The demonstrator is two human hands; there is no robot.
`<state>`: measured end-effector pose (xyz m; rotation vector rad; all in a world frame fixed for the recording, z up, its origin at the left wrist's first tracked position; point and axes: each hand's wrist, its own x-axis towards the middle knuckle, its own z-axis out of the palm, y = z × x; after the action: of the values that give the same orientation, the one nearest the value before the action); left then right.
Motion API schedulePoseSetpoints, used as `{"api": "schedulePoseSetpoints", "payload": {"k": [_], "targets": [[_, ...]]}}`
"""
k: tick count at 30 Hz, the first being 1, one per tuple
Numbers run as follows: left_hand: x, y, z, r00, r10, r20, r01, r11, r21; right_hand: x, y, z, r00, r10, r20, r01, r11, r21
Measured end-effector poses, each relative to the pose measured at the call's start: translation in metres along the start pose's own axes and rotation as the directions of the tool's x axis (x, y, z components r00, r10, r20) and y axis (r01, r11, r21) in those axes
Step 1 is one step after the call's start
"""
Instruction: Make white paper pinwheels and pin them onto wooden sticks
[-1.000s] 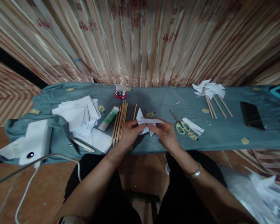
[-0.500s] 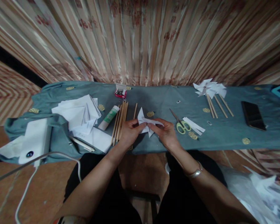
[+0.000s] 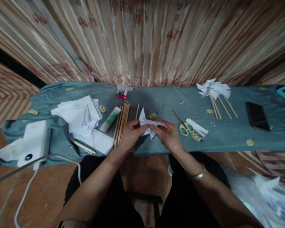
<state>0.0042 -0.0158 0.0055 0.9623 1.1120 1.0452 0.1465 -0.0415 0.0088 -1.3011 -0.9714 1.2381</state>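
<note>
Between my two hands is a white paper pinwheel (image 3: 142, 117), its pointed blades folded toward the middle. My left hand (image 3: 132, 132) pinches it from the left, thumb pressed near the centre. From the right, my right hand (image 3: 166, 132) grips the same paper, its thumb close to the other thumb. Just left of my left hand lie several wooden sticks (image 3: 121, 123), and a single stick (image 3: 137, 110) sits apart behind it. Green-handled scissors (image 3: 185, 128) and cut paper strips (image 3: 197, 127) lie right of my right hand.
A glue tube (image 3: 110, 119), an open red box of small metal pieces (image 3: 122, 92), stacked paper (image 3: 73, 114), a pen (image 3: 83, 146) and a white power bank (image 3: 34, 142) with a cable are at left. Finished pinwheels (image 3: 213, 88) and a phone (image 3: 257, 116) lie at right.
The view has shifted very slightly. Both hands keep their hold on the paper pinwheel, and nothing else has visibly moved.
</note>
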Motion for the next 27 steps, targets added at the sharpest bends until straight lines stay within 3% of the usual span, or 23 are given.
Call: {"api": "schedulePoseSetpoints", "payload": {"k": [5, 27], "targets": [[-0.0006, 0.0006, -0.0004, 1.000, -0.020, 0.014, 0.021, 0.999, -0.043, 0.0006, 0.0009, 0.0002, 1.000, 0.005, 0.004, -0.005, 0.998, 0.058], [-0.0021, -0.0017, -0.0041, 1.000, 0.012, 0.016, -0.013, 0.997, 0.078, 0.0017, 0.0019, -0.0003, 0.998, 0.060, 0.023, -0.063, 0.990, 0.127]]}}
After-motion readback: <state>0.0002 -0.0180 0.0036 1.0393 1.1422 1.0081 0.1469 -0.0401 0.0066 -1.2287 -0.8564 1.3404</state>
